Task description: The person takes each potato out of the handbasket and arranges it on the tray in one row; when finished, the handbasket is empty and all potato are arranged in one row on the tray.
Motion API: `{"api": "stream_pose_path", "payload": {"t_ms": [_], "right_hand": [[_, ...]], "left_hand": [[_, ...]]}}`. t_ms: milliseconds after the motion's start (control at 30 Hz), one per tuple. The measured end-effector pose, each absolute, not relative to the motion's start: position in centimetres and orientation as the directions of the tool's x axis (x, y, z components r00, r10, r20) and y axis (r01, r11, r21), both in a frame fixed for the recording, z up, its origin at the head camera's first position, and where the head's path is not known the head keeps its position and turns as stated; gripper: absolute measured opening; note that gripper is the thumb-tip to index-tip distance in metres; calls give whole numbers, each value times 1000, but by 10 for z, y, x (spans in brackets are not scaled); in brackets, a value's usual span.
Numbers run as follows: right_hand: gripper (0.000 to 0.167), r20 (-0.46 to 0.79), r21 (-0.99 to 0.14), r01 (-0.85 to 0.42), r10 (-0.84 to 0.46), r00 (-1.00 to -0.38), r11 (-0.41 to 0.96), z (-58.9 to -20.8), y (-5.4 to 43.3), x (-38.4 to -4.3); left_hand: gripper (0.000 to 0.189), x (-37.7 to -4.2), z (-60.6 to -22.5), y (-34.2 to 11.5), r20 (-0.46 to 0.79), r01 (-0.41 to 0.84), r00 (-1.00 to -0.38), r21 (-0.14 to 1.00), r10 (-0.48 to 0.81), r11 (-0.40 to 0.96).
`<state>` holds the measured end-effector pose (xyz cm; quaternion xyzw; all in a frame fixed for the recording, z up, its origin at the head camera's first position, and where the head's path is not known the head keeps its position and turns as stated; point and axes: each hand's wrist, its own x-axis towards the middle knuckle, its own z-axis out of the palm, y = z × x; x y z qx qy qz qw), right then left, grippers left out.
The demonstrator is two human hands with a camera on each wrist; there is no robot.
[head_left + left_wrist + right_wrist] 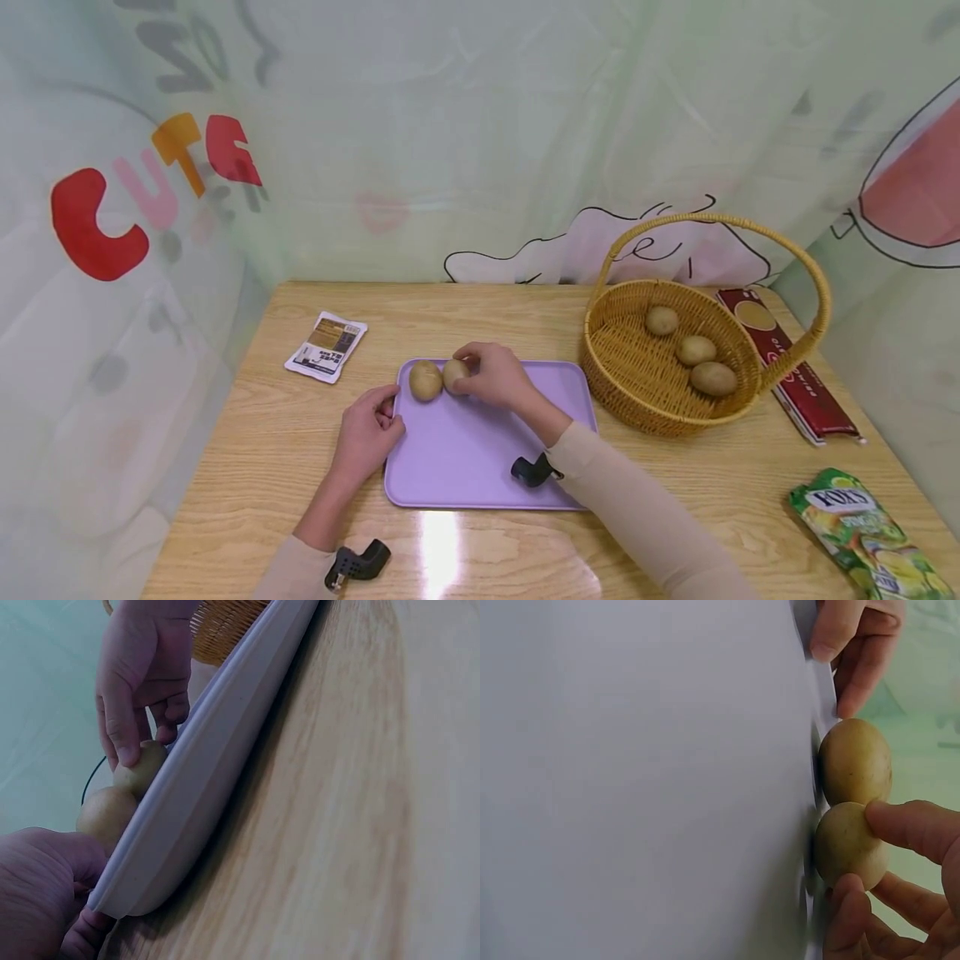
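Room here on the lilac tray [442, 462], front left! Far-left corner's jammed: larger potato [426, 381] and smaller potato [453, 377] touching, right hand [497, 375] pinching the second, left hand [367, 431] gripping the rim. Right forearm [622, 487] bars the tray's right side; beyond stands the wicker basket [637, 408], its arched handle [697, 218] rising high.

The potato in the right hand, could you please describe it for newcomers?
On the table, find the purple tray left of the wicker basket. Near the tray's far left corner sit two potatoes. The target potato is nearer the basket, pinched by the right hand.
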<state>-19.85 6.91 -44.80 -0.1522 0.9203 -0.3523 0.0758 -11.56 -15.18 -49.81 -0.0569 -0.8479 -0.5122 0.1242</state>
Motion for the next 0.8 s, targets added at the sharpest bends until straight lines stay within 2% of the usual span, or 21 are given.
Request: {"api": "stream_pose_path", "payload": {"t_ms": [367,800], "right_hand": [[53,-57,-685,-244,-384,-921,686,-446,77,-195],[53,-23,-692,-294,-426,-904,659,-430,102,-192]], "left_hand": [[44,-117,-501,-153,276,225,-961,847,-36,482],[44,-117,-502,-152,272,222,-961,852,-39,475]]}}
